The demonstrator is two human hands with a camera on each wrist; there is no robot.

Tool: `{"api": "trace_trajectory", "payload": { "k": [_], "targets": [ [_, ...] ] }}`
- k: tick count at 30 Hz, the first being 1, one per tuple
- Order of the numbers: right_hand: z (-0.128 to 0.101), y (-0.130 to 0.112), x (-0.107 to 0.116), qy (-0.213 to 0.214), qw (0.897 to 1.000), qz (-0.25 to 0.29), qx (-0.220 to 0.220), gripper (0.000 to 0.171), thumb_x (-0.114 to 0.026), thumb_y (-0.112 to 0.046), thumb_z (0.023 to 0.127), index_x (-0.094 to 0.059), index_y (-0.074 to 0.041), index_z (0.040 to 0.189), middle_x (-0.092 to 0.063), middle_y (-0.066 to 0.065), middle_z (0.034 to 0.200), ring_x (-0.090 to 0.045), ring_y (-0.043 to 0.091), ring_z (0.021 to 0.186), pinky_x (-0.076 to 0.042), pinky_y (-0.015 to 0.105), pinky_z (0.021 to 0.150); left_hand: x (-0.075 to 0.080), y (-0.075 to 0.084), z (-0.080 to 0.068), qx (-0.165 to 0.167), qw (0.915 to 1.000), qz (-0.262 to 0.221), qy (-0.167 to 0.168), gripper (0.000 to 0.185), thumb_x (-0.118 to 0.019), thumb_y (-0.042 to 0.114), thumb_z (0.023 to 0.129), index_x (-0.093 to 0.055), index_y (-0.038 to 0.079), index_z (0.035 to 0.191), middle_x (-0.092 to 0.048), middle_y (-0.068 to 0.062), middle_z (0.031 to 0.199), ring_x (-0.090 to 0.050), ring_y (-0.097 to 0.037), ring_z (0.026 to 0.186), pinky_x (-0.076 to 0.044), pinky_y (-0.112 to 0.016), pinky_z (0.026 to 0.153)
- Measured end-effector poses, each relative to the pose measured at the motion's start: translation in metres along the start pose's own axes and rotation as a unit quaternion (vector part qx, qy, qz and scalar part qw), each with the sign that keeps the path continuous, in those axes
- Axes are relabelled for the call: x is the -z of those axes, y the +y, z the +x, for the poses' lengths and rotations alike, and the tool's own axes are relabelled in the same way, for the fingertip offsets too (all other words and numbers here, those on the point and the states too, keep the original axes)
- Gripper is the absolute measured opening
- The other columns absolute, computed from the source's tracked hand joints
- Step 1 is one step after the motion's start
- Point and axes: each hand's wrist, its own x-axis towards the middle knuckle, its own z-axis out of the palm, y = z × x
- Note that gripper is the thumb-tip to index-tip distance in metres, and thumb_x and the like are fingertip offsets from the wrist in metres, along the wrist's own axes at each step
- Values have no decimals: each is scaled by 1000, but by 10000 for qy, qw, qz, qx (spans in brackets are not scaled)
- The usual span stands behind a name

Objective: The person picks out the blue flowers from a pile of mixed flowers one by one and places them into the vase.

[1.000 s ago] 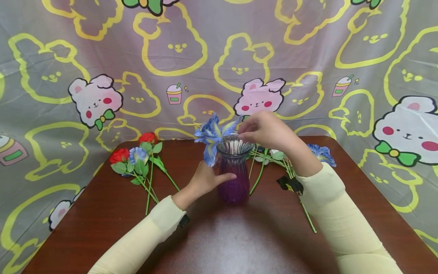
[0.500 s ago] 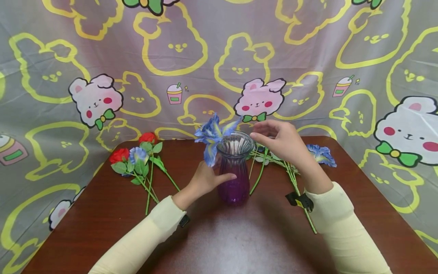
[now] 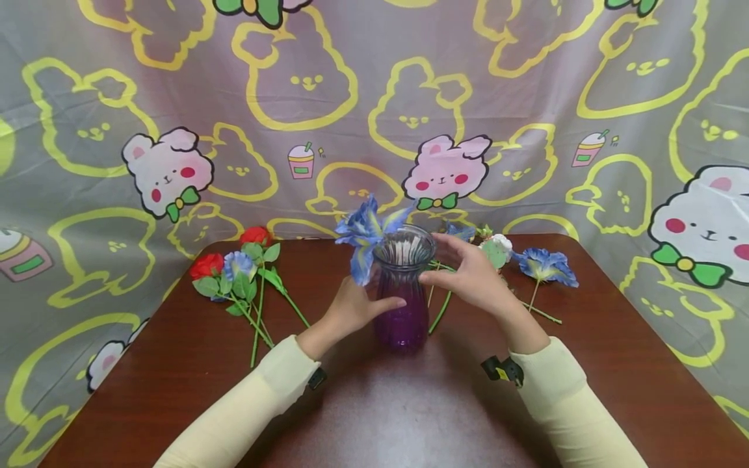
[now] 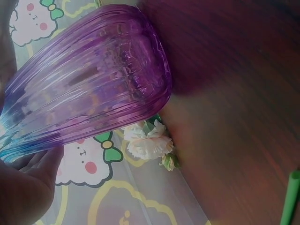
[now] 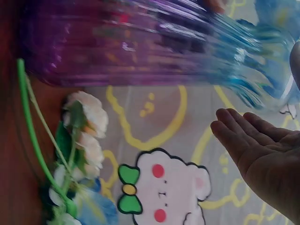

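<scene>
A ribbed glass vase (image 3: pixel 400 322), purple below and bluish-clear at the neck, stands upright on the table. A blue iris (image 3: pixel 365 227) with yellow streaks leans over the vase's left rim. My left hand (image 3: pixel 351 307) holds the vase from the left, thumb across its front and fingers hidden behind it. At the other side of the neck is my right hand (image 3: pixel 475 276), fingers spread and nothing in its grasp. In the right wrist view its fingertips (image 5: pixel 221 112) show just apart from the glass.
Red roses (image 3: pixel 207 265) and a blue flower (image 3: pixel 238 265) lie on the left of the table. To the right, behind my right hand, lie another blue iris (image 3: pixel 544 265) and white flowers (image 3: pixel 497 248) with green stems. A patterned curtain (image 3: pixel 328 52) hangs along the back edge.
My right hand has come away from the iris and the vase's mouth, swung right, then dropped to beside the neck. My left hand stays on the vase.
</scene>
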Motion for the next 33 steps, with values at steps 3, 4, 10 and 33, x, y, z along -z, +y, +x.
{"api": "trace_trajectory", "payload": {
  "k": [3, 4, 10, 33],
  "targets": [
    [1, 6, -9, -79, 9997, 252, -10, 76, -81, -26, 81, -43, -1, 143, -54, 17, 136, -52, 32, 124, -44, 46, 99, -1, 0, 0, 0, 10000, 6, -22, 80, -87, 22, 74, -45, 6, 141, -54, -15, 137, -54, -29, 122, -49, -40, 95],
    [2, 8, -11, -93, 9994, 326, 23, 75, -81, -24, 81, -44, -1, 141, -55, 17, 134, -53, 31, 123, -45, 45, 99, -1, 0, 0, 13, 10000, 17, -23, 78, -87, 21, 74, -47, 6, 140, -55, -15, 136, -56, -29, 120, -50, -39, 93],
    [4, 12, -23, -153, 9968, 773, 157, 64, -82, -12, 80, -52, 0, 134, -58, 17, 131, -55, 31, 121, -46, 45, 98, -1, 1, -1, 188, 9998, 72, 1, 77, -87, 24, 74, -48, 5, 137, -60, -16, 130, -60, -28, 115, -51, -38, 91],
    [7, 18, -32, -5, 9973, 689, 253, 65, -82, -10, 79, -50, 3, 134, -60, 19, 127, -60, 31, 113, -51, 43, 91, 0, -3, -3, -19, 9992, -387, -34, 67, -85, 23, 77, -52, 7, 133, -66, -4, 118, -57, -13, 87, -54, -45, 78]
  ]
}}
